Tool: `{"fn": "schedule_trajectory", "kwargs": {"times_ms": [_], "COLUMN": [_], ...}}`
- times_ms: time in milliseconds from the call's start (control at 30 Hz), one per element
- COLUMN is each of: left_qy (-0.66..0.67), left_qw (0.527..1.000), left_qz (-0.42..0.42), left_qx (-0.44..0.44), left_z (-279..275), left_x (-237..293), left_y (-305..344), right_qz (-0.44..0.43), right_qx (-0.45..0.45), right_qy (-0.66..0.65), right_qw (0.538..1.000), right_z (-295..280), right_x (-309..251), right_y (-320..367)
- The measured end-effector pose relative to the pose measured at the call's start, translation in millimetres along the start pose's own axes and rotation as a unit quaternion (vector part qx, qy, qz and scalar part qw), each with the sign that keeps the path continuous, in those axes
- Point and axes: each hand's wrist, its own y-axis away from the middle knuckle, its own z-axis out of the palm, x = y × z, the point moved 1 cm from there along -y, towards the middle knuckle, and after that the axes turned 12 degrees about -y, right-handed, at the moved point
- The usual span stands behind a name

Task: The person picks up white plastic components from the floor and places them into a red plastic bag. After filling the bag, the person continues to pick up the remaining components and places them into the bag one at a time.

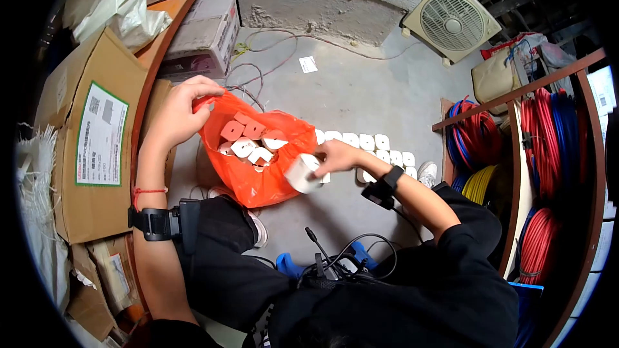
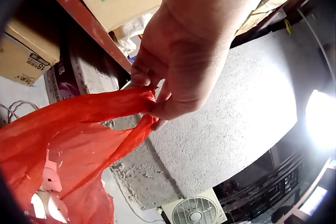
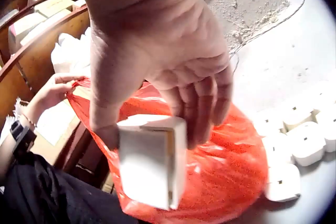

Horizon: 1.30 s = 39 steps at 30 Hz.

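Observation:
My left hand (image 1: 182,113) pinches the rim of a red plastic bag (image 1: 261,187) and lifts that side of it. Several white blocks (image 1: 244,147) with rounded corners lie inside, some tinted red through the film. Between the thumb and fingers of my right hand (image 1: 340,156) is another white block (image 1: 300,175), blurred in the head view. The right wrist view shows a slit down one side of this block (image 3: 144,161), which overlaps the bag there. On the floor just right of the bag stand several more white blocks (image 1: 365,142) in rows, each with a small dark hole on top.
Cardboard boxes (image 1: 97,135) and a wooden shelf edge (image 1: 149,51) line the left side. A box fan (image 1: 453,20) stands at the back right. Coils of red, blue and yellow cable (image 1: 477,183) fill a rack at right. Thin wires (image 1: 348,53) cross the floor behind the bag.

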Motion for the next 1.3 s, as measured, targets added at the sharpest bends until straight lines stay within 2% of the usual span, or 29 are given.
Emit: {"fn": "schedule_trajectory", "kwargs": {"times_ms": [33,67,133,233,267,367,400,433,467,533,600,633,667,733,767,800,833,867,933,1000,1067,1100,1133,1200,1233,1300], "left_qy": [0.011,0.021,0.031,0.039,0.045,0.032,0.023,0.032,0.03,0.025,0.014,0.008,0.008,0.009,0.008,0.007,0.007,0.008,0.011,0.012,0.009,0.005,0.0,-0.004,-0.006,0.013], "left_qw": [1.0,1.0,0.999,0.999,0.999,0.999,1.0,0.999,0.999,0.999,1.0,1.0,1.0,1.0,1.0,1.0,1.0,1.0,1.0,0.999,0.999,0.999,0.999,0.999,0.999,1.0], "left_qz": [0.001,0.003,0.006,0.01,0.009,0.003,0.001,-0.009,-0.006,0.004,0.013,0.018,0.021,0.026,0.027,0.028,0.03,0.029,0.027,0.03,0.033,0.034,0.036,0.037,0.038,0.028], "left_qx": [0.001,0.002,0.001,-0.006,-0.007,-0.012,-0.015,-0.021,-0.022,-0.026,-0.02,-0.017,-0.012,-0.003,-0.004,-0.005,-0.006,-0.006,-0.005,-0.003,-0.001,0.0,0.001,0.001,0.0,-0.006], "left_z": [0.6,1.9,2.5,4.0,4.4,3.4,2.0,1.9,3.6,7.4,7.8,7.6,7.6,7.6,7.6,7.7,7.7,7.3,6.6,7.6,7.9,7.9,7.7,7.4,7.5,7.4], "left_x": [-0.7,-2.2,-4.5,-8.4,-10.7,-10.3,-7.6,-5.1,-6.7,-8.3,-5.9,-5.1,-4.7,-4.6,-4.0,-3.7,-3.3,-2.9,-1.9,-3.3,-3.7,-3.5,-3.5,-3.8,-3.7,-3.9], "left_y": [-0.1,0.1,0.9,1.2,1.3,4.1,4.9,5.5,5.7,4.3,3.9,3.6,3.5,3.4,3.3,2.9,2.9,3.1,3.5,3.2,3.0,3.1,3.4,4.2,4.6,5.2], "right_qz": [-0.059,-0.1,-0.067,-0.036,-0.015,0.044,0.103,0.124,0.15,0.144,0.155,0.174,0.131,0.141,0.089,0.074,0.039,0.004,-0.008,0.006,-0.021,-0.003,0.068,0.033,0.032,0.048], "right_qx": [-0.012,0.023,0.035,0.08,0.047,-0.021,-0.092,-0.111,-0.168,-0.215,-0.28,-0.264,-0.22,-0.186,-0.17,-0.127,-0.08,-0.033,0.008,0.101,0.107,0.115,0.101,0.09,0.09,0.173], "right_qy": [-0.072,-0.105,-0.141,-0.124,-0.133,-0.081,-0.045,-0.079,-0.04,-0.03,0.05,0.032,-0.027,-0.075,-0.096,-0.111,-0.15,-0.189,-0.303,-0.223,-0.096,-0.036,0.089,0.247,0.296,0.281], "right_qw": [0.996,0.989,0.987,0.988,0.99,0.996,0.989,0.983,0.973,0.966,0.946,0.948,0.966,0.969,0.977,0.983,0.985,0.981,0.953,0.97,0.989,0.993,0.989,0.964,0.95,0.943], "right_z": [-3.5,2.7,9.5,14.6,13.2,4.7,3.6,7.5,8.1,21.0,21.0,22.5,25.6,18.5,13.8,9.0,8.9,10.1,14.0,16.2,19.5,21.8,23.1,31.7,36.9,53.0], "right_x": [-17.4,-25.3,-34.7,-15.7,4.9,4.8,16.6,18.8,19.0,26.8,19.5,19.7,29.1,9.9,0.6,-33.8,-23.2,-13.0,-18.0,-7.3,3.8,2.0,-0.4,-8.4,-6.7,12.0], "right_y": [-10.4,-27.3,-57.8,-86.1,-96.1,-53.8,-47.3,-30.4,-20.6,-6.7,-4.7,-7.2,-10.6,-15.3,-17.9,-9.1,-20.0,-31.8,-43.9,-61.7,-72.2,-70.7,-73.4,-68.6,-69.9,-84.1]}}
